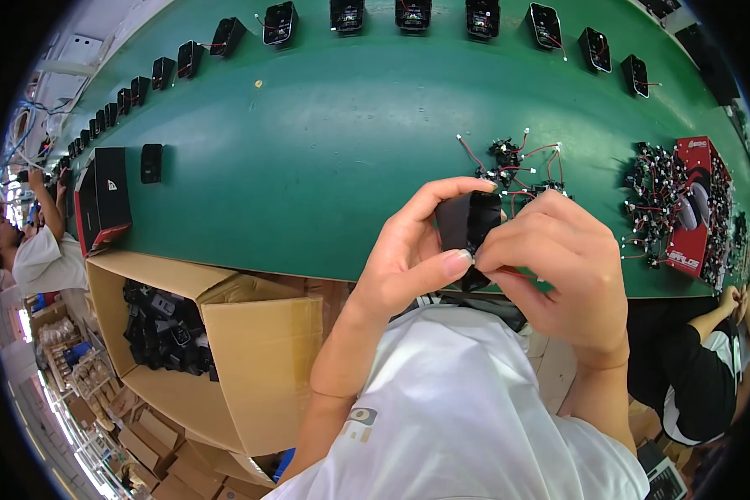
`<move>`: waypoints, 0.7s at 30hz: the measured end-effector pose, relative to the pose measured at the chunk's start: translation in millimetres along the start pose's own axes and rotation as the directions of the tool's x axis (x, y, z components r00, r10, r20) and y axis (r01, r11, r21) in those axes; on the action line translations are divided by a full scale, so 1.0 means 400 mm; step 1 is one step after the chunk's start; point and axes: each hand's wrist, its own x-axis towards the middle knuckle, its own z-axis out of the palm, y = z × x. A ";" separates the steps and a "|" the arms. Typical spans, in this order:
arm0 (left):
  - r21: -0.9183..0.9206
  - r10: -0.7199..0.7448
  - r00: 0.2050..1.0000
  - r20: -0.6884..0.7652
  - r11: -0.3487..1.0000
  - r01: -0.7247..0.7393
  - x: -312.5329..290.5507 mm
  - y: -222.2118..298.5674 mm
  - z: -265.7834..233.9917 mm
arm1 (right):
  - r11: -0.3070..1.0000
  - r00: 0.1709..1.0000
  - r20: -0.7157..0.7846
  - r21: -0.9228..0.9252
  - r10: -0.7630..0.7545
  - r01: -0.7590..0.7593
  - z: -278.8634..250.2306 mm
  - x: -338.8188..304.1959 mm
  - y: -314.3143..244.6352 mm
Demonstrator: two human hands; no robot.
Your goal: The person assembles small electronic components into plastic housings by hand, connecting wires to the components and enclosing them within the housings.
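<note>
My left hand (408,250) is wrapped round a black plastic housing (455,223), its thumb along the near side and its fingers behind. The housing is held tilted above the table's near edge, its dark hollow side turned to the right. My right hand (558,267) is closed in a pinch at that side, fingertips touching the housing's edge. A short red wire (518,273) shows beneath the right fingers; what they pinch is hidden. Just beyond my hands, a small cluster of black parts with red wires and white connectors (506,154) lies on the green table (333,142).
A row of black housings (413,15) curves along the far edge. At right, many wired parts (652,187) lie around a red box (696,237). One black housing (151,163) and a black box (104,200) sit left. A cardboard carton (262,367) holds black housings. Other people are at both sides.
</note>
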 end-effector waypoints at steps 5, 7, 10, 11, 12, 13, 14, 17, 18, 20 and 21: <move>-0.035 0.038 0.998 0.040 0.999 -0.037 0.011 -0.021 -0.010 | 0.983 0.990 -0.063 0.139 0.129 -0.120 0.021 -0.021 -0.001; -0.035 0.035 0.999 0.039 0.999 -0.034 0.011 -0.027 -0.013 | 0.954 0.956 -0.180 0.232 0.233 -0.189 0.041 -0.035 -0.004; 0.001 0.081 0.996 0.027 0.997 -0.081 0.016 -0.028 -0.017 | 0.962 0.951 -0.200 0.186 0.238 -0.201 0.047 -0.035 -0.020; -0.008 0.082 0.996 0.017 0.997 -0.082 0.016 -0.026 -0.015 | 0.961 0.950 -0.201 0.188 0.239 -0.202 0.044 -0.034 -0.021; -0.016 0.083 0.996 0.008 0.996 -0.083 0.015 -0.024 -0.014 | 0.975 0.958 -0.212 0.149 0.193 -0.163 0.041 -0.032 -0.022; -0.015 0.082 0.997 0.010 0.997 -0.082 0.014 -0.021 -0.014 | 0.986 0.964 -0.221 0.110 0.146 -0.124 0.038 -0.031 -0.023; -0.006 0.080 0.997 0.004 0.997 -0.080 0.012 -0.018 -0.015 | 0.986 0.963 -0.224 0.110 0.147 -0.125 0.036 -0.031 -0.025; -0.002 0.066 0.998 0.010 0.998 -0.066 0.010 -0.012 -0.013 | 0.987 0.967 -0.213 0.101 0.141 -0.122 0.034 -0.033 -0.026; -0.007 0.057 0.998 0.014 0.998 -0.057 0.008 -0.011 -0.012 | 0.991 0.966 -0.230 0.087 0.122 -0.104 0.040 -0.036 -0.026; 0.010 0.010 1.000 -0.002 1.000 -0.010 0.005 0.007 0.002 | 0.996 0.962 -0.259 0.048 0.086 -0.077 0.049 -0.039 -0.026; 0.029 -0.035 0.999 -0.018 0.999 0.035 0.004 0.015 0.009 | 0.996 0.962 -0.256 0.049 0.089 -0.079 0.047 -0.039 -0.025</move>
